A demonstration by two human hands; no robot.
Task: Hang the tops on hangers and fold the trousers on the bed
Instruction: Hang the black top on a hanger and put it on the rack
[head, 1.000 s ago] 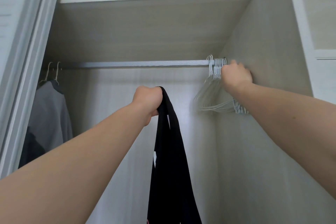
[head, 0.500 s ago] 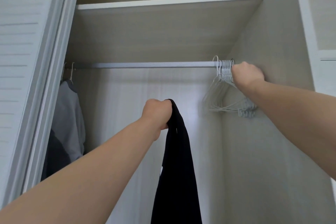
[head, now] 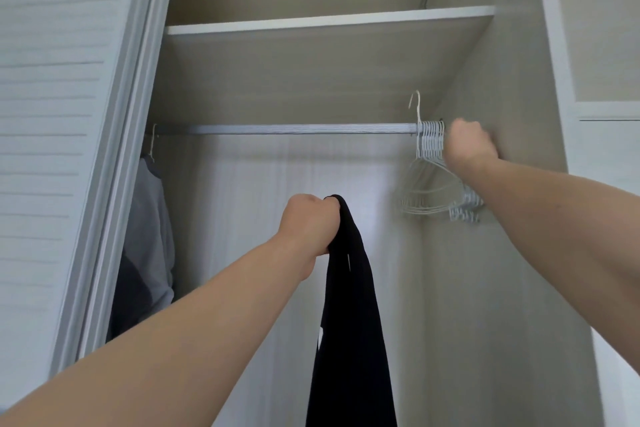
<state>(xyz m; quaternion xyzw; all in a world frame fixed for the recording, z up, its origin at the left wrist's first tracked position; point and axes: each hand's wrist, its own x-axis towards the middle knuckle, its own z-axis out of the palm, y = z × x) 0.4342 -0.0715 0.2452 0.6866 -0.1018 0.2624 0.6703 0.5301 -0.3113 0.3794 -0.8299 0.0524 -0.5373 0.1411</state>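
Observation:
My left hand (head: 308,225) grips the top of a black garment (head: 349,315), which hangs straight down in the middle of the open wardrobe. At the right end of the metal rail (head: 294,129) my right hand (head: 469,146) holds a bunch of several white wire hangers (head: 429,180). The hook of one hanger (head: 415,107) stands lifted above the rail while the others stay hooked on it. The fingers of my right hand are hidden behind the fist.
A grey top (head: 152,218) hangs on a hanger at the rail's left end, over something dark. A shelf (head: 329,22) runs above the rail. The sliding louvred door (head: 62,114) stands at the left, the wardrobe's side wall (head: 502,288) at the right.
One hanger's hook has risen off the rail at the right end. My left hand with the black garment has dropped lower in view as the camera tilted.

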